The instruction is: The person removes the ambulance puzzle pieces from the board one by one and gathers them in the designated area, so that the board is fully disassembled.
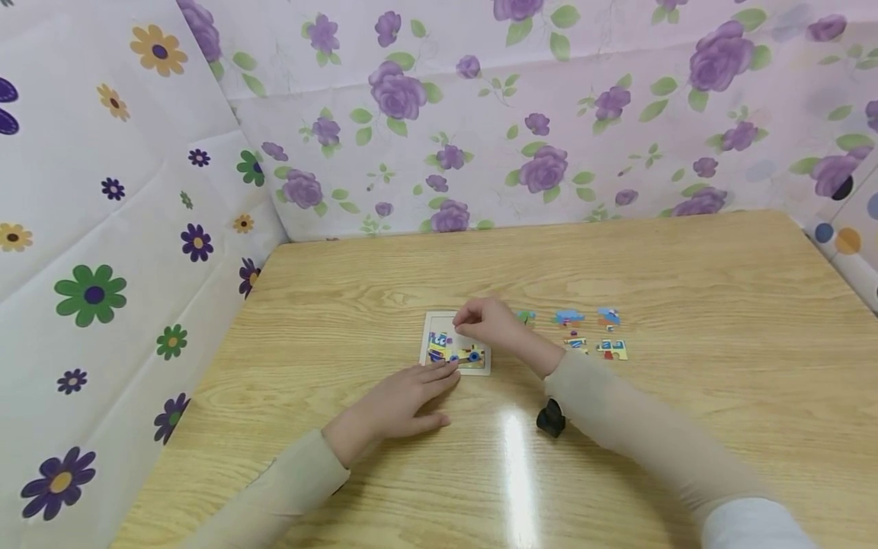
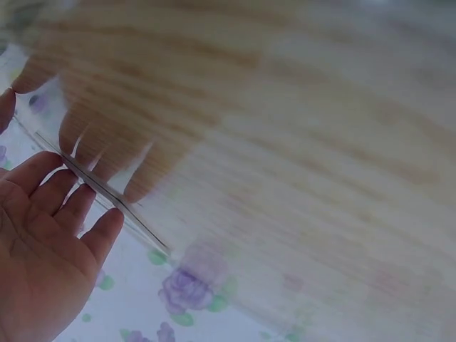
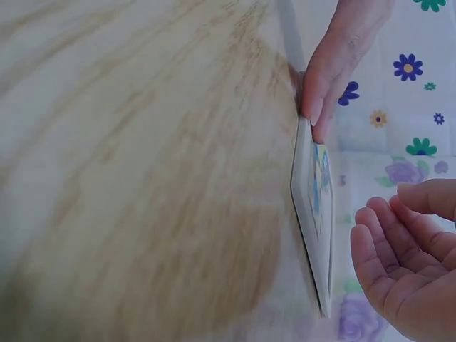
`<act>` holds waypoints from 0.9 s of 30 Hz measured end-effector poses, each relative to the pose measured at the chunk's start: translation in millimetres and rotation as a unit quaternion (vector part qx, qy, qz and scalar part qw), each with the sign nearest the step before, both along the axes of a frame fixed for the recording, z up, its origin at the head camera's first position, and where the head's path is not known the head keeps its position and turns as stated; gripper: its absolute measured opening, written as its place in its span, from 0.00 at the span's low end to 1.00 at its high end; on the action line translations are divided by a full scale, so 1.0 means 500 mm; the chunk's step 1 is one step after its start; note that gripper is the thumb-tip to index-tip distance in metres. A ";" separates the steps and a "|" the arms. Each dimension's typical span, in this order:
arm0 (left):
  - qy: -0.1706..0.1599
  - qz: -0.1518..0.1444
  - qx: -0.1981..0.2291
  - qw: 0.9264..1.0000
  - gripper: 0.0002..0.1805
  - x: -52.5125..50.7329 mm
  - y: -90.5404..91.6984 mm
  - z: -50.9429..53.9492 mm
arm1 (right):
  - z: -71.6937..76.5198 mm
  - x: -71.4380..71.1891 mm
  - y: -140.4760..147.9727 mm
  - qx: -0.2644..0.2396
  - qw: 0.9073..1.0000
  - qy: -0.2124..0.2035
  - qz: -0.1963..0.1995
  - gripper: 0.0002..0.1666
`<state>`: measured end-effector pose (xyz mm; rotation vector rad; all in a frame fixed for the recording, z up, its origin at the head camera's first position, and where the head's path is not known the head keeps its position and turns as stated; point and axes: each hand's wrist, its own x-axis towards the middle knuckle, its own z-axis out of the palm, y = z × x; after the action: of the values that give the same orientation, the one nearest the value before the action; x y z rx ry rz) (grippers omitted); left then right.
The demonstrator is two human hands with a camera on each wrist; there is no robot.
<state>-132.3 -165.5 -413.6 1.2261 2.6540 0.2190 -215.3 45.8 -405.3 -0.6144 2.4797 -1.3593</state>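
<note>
A small white-framed picture puzzle lies on the table, with colourful vehicle pieces along its bottom and left side. The fingertips of my left hand rest at its near edge, fingers straight and thumb spread; the left wrist view shows that hand from the palm side. Over the puzzle's upper right is my right hand. In the right wrist view this hand has loosely bent fingers and its thumb near the index finger, with no piece visible there. The puzzle frame stands beside it, apart from the fingers.
Right of the puzzle lie several loose pieces, among them a blue one, another blue one and a yellow vehicle piece. My right forearm partly covers this area. A black object sits by the right sleeve. Flowered sheets enclose the wooden table.
</note>
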 end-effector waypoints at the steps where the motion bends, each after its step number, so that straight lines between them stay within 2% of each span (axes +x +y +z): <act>1: -0.001 0.000 0.002 1.000 0.35 0.000 0.000 -0.001 | -0.002 -0.002 -0.002 0.003 1.000 0.002 0.001 0.09; 6: -0.014 0.009 0.000 1.000 0.34 0.002 0.002 -0.001 | -0.012 -0.007 -0.018 0.024 1.000 -0.001 -0.004 0.09; 12: -0.037 0.020 -0.005 0.999 0.35 0.005 0.003 0.003 | -0.014 -0.006 -0.035 0.038 0.999 -0.026 -0.008 0.11; 19: -0.046 0.018 0.005 0.999 0.34 0.004 0.002 0.006 | -0.015 -0.007 -0.048 0.034 0.998 -0.061 0.002 0.13; 27: -0.065 0.020 0.017 0.998 0.33 0.002 0.004 0.013 | -0.015 -0.013 -0.054 0.009 0.996 -0.090 -0.021 0.12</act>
<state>-131.2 -163.6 -407.3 1.1291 2.5745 0.3396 -221.8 18.7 -412.7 -0.4182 2.3716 -1.3417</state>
